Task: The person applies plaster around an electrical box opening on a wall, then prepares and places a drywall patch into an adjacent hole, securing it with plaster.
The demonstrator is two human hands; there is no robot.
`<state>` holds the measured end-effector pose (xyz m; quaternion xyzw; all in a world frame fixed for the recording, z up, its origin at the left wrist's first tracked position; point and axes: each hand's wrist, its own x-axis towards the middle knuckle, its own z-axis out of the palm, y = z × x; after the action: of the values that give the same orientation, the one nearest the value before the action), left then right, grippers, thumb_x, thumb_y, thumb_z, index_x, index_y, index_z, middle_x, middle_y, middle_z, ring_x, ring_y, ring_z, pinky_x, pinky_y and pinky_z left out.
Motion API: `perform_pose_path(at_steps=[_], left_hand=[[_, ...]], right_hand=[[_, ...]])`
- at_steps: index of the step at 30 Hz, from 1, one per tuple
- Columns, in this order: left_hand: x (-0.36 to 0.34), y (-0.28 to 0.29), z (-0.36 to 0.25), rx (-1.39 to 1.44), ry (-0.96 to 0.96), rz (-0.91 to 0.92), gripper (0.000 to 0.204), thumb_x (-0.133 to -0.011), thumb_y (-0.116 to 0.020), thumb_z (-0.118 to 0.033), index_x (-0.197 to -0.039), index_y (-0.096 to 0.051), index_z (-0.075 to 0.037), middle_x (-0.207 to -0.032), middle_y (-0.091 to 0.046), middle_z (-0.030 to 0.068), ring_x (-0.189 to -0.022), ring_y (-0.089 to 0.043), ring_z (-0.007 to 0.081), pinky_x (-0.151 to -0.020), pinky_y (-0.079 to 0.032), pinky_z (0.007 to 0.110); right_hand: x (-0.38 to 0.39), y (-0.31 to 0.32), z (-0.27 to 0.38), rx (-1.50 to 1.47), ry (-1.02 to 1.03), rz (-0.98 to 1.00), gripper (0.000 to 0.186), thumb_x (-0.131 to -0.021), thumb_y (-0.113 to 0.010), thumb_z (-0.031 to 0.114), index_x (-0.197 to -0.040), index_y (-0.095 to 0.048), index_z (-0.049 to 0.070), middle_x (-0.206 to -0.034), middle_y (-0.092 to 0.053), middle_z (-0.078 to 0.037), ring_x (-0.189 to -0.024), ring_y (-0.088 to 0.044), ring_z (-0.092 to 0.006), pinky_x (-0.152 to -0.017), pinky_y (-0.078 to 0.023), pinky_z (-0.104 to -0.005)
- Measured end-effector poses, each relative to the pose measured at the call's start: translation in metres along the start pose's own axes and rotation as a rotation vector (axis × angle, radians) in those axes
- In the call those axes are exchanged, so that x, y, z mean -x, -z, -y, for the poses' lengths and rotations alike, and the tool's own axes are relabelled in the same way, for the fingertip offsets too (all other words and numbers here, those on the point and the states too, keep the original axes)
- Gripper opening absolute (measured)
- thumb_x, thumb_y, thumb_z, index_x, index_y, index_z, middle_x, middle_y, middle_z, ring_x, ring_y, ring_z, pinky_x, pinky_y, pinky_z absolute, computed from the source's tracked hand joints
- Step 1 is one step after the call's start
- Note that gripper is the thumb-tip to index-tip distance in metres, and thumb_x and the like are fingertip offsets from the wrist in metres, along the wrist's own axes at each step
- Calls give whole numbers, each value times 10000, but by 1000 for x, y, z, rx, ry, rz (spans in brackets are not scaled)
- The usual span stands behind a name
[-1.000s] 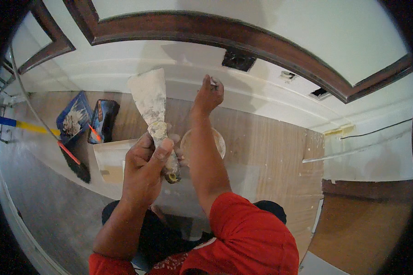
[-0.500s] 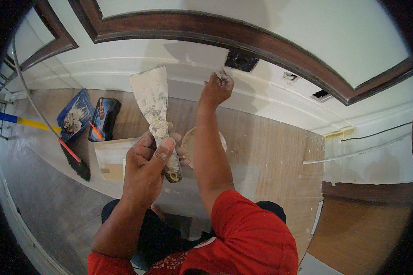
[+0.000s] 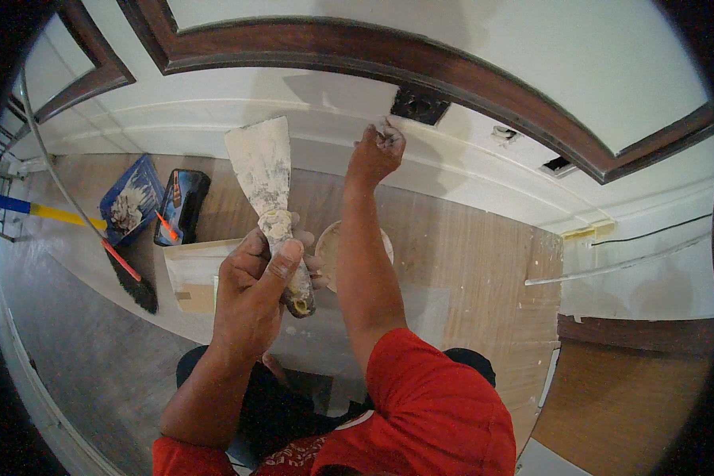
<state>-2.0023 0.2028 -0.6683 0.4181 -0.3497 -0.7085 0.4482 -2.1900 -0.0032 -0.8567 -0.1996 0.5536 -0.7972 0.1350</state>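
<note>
In my left hand (image 3: 250, 282) a putty knife (image 3: 260, 170) stands with its blade up, its blade and handle crusted with pale filler. My thumb presses along the handle and the fingers wrap behind it. My right arm reaches ahead to the white wall panel (image 3: 313, 99). There my right hand (image 3: 379, 149), its fingers curled and smeared white, is against or very close to the wall below a black square recess (image 3: 419, 105). Whether those fingers pinch anything is hidden. A round tub of pale filler (image 3: 328, 252) sits on the floor, partly behind my right forearm.
Left on the floor are a blue dustpan (image 3: 141, 178) with pale scraps, a black tool case (image 3: 184, 202) and a broom head (image 3: 135, 287). A pale box-like piece (image 3: 198, 258) lies nearer me. Dark wood moulding (image 3: 333, 54) crosses the wall; a pale conduit (image 3: 611, 263) sticks out at right.
Almost nothing differs. My right fingers have shifted very slightly at the wall, while the putty knife stays in my left hand in the same place.
</note>
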Motion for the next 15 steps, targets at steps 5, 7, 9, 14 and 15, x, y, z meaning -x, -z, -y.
perform_pose_path(at_steps=[5, 7, 9, 14, 15], left_hand=[[-1, -2, 0, 2, 0, 20, 355, -998, -554, -148, -1328, -482, -38, -1094, -638, 100, -904, -669, 212, -756, -608, 399], [0, 0, 0, 0, 0, 24, 350, -999, -553, -149, -1324, -484, -38, -1097, -638, 99, -905, -670, 210, -754, -608, 397], [0, 0, 1, -16, -2, 24, 347, -999, -553, -151, -1320, -486, -39, -1102, -638, 100, -904, -671, 209, -754, -608, 397], [-2, -6, 4, -4, -5, 38, 345, -999, -556, -160, -1313, -489, -35, -1109, -638, 101, -891, -674, 205, -755, -609, 397], [-3, -8, 5, 0, -4, 39, 345, -998, -557, -162, -1311, -489, -33, -1109, -638, 101, -889, -674, 204, -755, -609, 396]], right_hand=[[-1, -1, 7, -7, 72, -20, 193, -788, -685, 34, -954, -586, 25, -1021, -652, -113, -850, -615, -213, -789, -503, -355], [2, -4, 14, 67, 96, -19, 201, -781, -686, 33, -956, -587, 27, -1000, -649, -107, -845, -615, -212, -788, -501, -361], [3, -4, 16, 150, 100, -9, 207, -774, -688, 33, -956, -589, 28, -982, -647, -105, -838, -615, -214, -792, -498, -364], [-12, 2, 8, 193, -6, 47, 233, -754, -704, 54, -955, -588, 31, -963, -650, -106, -779, -612, -230, -781, -501, -367], [-16, 4, 9, 205, -60, 68, 240, -750, -708, 60, -955, -588, 32, -958, -652, -106, -763, -612, -235, -778, -502, -369]])
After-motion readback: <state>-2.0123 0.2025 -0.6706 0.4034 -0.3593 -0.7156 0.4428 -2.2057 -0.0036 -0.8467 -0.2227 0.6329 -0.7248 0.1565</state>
